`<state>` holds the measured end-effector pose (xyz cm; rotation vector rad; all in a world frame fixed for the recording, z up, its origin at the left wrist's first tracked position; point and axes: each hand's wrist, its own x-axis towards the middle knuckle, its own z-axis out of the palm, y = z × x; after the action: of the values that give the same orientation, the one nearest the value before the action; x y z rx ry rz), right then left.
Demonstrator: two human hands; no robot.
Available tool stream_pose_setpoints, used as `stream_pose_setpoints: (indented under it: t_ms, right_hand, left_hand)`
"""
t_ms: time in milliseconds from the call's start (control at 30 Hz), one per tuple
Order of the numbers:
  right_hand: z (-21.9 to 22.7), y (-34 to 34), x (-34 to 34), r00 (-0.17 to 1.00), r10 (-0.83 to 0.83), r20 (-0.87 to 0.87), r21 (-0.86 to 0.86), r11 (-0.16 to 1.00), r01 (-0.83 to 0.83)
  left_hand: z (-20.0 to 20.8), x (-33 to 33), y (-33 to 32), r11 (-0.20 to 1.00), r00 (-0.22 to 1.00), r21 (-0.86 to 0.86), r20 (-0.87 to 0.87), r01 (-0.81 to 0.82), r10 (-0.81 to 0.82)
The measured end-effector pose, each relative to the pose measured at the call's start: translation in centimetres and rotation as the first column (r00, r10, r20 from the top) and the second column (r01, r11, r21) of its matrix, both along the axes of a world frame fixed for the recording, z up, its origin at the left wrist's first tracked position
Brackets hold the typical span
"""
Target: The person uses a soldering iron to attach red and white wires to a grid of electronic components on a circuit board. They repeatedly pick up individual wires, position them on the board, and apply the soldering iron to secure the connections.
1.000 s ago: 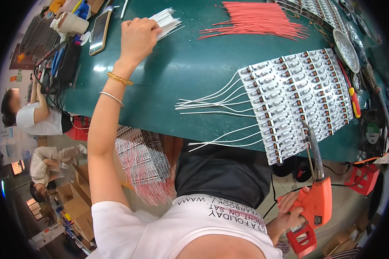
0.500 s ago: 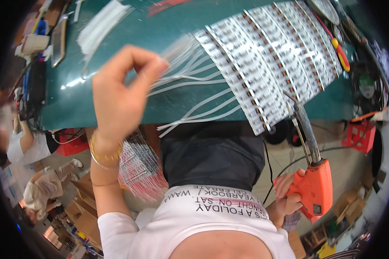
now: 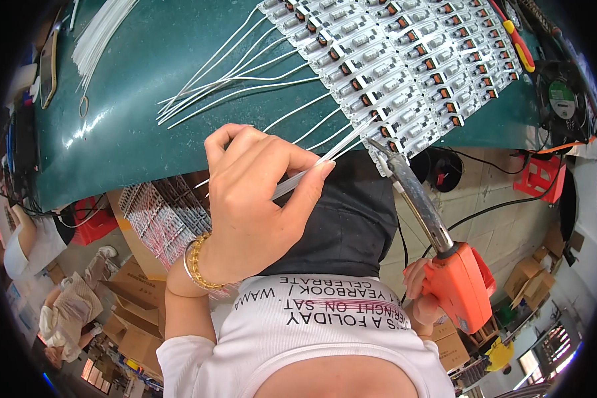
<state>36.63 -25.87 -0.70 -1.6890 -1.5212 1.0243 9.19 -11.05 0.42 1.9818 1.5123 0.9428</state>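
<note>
My left hand (image 3: 252, 199) pinches a few thin white wires (image 3: 343, 142) between thumb and fingertips, just off the table's front edge. Their far ends reach the near corner of a panel of small white circuit boards (image 3: 404, 73). An orange soldering gun (image 3: 464, 292) is gripped in my right hand (image 3: 423, 295), its fingers partly hidden behind the body. The gun's long metal barrel points up to that same corner, with the tip close to the wire ends; whether it touches cannot be made out. More white wires (image 3: 245, 81) run from the panel's left edge across the green table.
A bundle of loose white wires (image 3: 103, 40) lies at the far left of the green table (image 3: 146, 86). Beyond the panel are red-and-yellow-handled pliers (image 3: 521, 50) and a black fan (image 3: 562, 99). Wired boards (image 3: 162, 215) hang below the table edge. A red stool (image 3: 539, 178) stands at right.
My left hand has come down and right, from above the table to the panel's near corner, and now holds wires there. The soldering gun's tip has moved left onto that corner.
</note>
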Motion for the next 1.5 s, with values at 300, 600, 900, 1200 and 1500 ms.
stream_pose_setpoints:
  t_ms: [300,600,900,1200,1500]
  right_hand:
    - [-4.0,-4.5,3.1,0.985,-0.082,-0.153,0.085,0.992,0.095]
    - [0.0,-0.4,0.9,1.0,-0.02,-0.008,-0.091,0.996,0.019]
    - [-2.3,-0.6,0.5,0.891,0.024,-0.454,0.242,0.965,0.098]
    - [-1.6,-2.4,2.0,0.987,0.034,-0.159,0.122,0.992,-0.014]
    - [0.5,-0.7,1.1,0.986,0.084,0.143,-0.05,0.996,-0.078]
  left_hand:
    - [0.0,-0.2,0.2,1.0,0.999,0.023,-0.032,0.0,0.0]
    - [-0.2,0.1,0.2,0.999,0.999,0.037,-0.042,0.011,-0.01]
    - [0.3,-0.3,-0.2,0.997,0.997,0.024,-0.015,-0.072,0.072]
    - [-0.2,0.4,-0.8,0.999,0.999,0.04,-0.026,0.035,-0.034]
    - [-0.5,0.2,-0.8,0.998,0.999,0.047,-0.018,0.052,-0.051]
